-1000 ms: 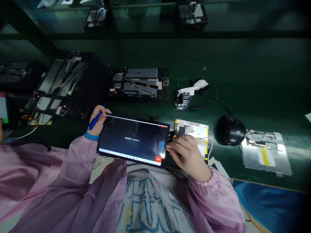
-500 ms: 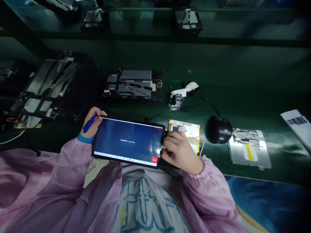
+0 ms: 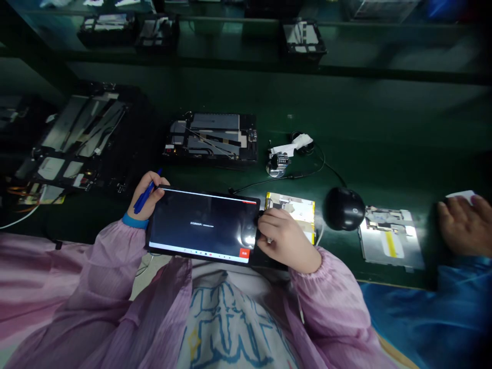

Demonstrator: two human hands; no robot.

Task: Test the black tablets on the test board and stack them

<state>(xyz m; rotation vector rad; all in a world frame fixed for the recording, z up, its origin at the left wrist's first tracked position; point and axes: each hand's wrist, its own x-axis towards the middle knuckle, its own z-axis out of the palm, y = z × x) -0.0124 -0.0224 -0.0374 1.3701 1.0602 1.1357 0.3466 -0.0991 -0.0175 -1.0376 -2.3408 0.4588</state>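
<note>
A tablet (image 3: pixel 203 225) with a lit, near-black screen, a line of small text and a red button is tilted up in front of me. My left hand (image 3: pixel 148 196) grips its upper left corner, thumb on the frame, with a blue pen (image 3: pixel 145 195) tucked between the fingers. At the right edge, my right hand (image 3: pixel 286 238) is closed with curled fingertips against the tablet's side; what they pinch is hidden. Just beyond that hand lies a silver battery-like part (image 3: pixel 298 205) with yellow edges, partly covered by it.
Opened tablet bodies lie stacked at left (image 3: pixel 82 128) and behind the tablet (image 3: pixel 215 134). A webcam-like device (image 3: pixel 279 164), thin black cable (image 3: pixel 265 180), black mouse (image 3: pixel 345 208) and silver metal-backed part (image 3: pixel 390 238) sit rightward. Another person's hand (image 3: pixel 467 225) rests on white paper (image 3: pixel 461 196) at far right.
The tablet's screen has turned from dark blue to near black. Another person's hand and blue sleeve have come in at the right, over the white paper. My hands keep their places.
</note>
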